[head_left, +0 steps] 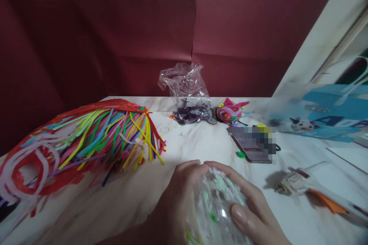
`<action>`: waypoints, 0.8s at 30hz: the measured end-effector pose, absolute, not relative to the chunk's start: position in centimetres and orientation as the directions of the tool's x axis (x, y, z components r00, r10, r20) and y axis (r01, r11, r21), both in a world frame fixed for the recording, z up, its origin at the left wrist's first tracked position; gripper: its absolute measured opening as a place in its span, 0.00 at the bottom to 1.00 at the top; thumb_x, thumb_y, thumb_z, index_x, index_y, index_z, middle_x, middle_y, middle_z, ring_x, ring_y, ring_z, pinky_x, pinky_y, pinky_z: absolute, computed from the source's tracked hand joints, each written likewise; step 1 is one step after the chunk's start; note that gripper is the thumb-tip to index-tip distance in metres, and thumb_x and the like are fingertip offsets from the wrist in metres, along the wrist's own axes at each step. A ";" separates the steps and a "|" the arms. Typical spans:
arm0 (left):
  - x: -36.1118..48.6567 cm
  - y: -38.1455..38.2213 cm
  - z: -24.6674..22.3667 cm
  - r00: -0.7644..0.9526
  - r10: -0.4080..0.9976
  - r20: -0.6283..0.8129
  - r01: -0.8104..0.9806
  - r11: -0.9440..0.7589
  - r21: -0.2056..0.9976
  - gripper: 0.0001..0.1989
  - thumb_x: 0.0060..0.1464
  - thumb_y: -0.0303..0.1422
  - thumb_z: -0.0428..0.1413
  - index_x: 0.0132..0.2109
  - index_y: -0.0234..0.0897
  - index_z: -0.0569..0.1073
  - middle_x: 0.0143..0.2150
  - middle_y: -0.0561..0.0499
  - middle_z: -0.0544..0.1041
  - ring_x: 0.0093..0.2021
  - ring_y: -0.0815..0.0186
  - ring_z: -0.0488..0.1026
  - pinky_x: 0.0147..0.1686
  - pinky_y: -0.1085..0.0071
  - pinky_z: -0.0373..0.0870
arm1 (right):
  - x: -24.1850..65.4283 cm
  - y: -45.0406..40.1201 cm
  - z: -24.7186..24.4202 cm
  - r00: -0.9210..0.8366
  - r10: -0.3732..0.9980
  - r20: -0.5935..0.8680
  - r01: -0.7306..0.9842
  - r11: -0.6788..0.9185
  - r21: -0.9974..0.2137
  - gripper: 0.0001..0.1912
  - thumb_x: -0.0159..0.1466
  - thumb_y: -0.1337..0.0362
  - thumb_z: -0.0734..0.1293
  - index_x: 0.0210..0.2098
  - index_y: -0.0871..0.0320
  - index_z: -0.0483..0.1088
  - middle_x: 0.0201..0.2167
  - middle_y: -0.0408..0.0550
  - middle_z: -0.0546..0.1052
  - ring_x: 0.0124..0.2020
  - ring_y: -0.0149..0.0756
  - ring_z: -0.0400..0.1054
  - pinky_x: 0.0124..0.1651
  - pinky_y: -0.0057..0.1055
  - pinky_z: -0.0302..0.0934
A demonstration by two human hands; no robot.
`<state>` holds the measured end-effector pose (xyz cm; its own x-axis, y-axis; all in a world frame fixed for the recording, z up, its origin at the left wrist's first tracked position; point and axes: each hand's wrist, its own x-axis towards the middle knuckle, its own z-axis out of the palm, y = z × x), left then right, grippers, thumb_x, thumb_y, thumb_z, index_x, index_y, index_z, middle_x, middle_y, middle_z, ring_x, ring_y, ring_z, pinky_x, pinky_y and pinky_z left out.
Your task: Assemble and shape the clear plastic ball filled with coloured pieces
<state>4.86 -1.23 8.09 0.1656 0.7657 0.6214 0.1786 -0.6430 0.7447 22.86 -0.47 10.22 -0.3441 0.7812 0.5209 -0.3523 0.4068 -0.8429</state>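
Both hands cup a clear plastic ball (215,206) low in view: my left hand (175,203) wraps its left side, my right hand (247,210) its right, thumb on top. Green flecks show inside it. Left of the ball, a red bag (31,168) spills coloured pipe cleaners (115,138). Beyond the ball, a clear bag (186,92) holds dark purple pieces. Right of it lies a blue paper bag (322,115).

The pipe cleaner bundle (86,138) lies along the left edge of the table (201,145). The plastic bag (188,95) stands at the rear edge, centre, with the craft figure (230,111) just right of it. The phone (253,143) lies in front of the figure. The paper bag (319,115) lies toward the rear right corner
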 end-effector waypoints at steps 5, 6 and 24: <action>4.4 -0.1 6.4 0.237 0.696 0.678 0.198 -0.718 0.668 0.29 0.57 0.42 0.60 0.65 0.47 0.70 0.62 0.43 0.74 0.59 0.54 0.75 0.53 0.64 0.77 | 22.6 -0.7 10.1 -0.316 0.781 0.539 -0.344 0.435 -0.832 0.18 0.80 0.45 0.73 0.62 0.46 0.74 0.52 0.42 0.72 0.51 0.39 0.70 0.55 0.19 0.66; 4.3 0.1 6.1 0.239 0.708 0.664 0.216 -0.706 0.675 0.31 0.55 0.42 0.61 0.65 0.47 0.70 0.62 0.43 0.74 0.59 0.53 0.75 0.53 0.63 0.77 | 22.5 -0.7 10.0 -0.308 0.783 0.541 -0.346 0.437 -0.830 0.18 0.80 0.45 0.73 0.62 0.45 0.74 0.53 0.42 0.71 0.52 0.39 0.70 0.55 0.19 0.67; 3.8 -0.2 10.6 0.402 0.906 0.130 -0.123 -0.088 0.989 0.46 0.37 0.45 0.72 0.62 0.41 0.64 0.54 0.42 0.77 0.53 0.49 0.76 0.53 0.55 0.73 | 27.1 2.3 9.3 -0.425 0.828 0.366 -0.203 0.307 -0.930 0.35 0.77 0.25 0.60 0.69 0.40 0.64 0.65 0.43 0.60 0.66 0.45 0.54 0.67 0.40 0.58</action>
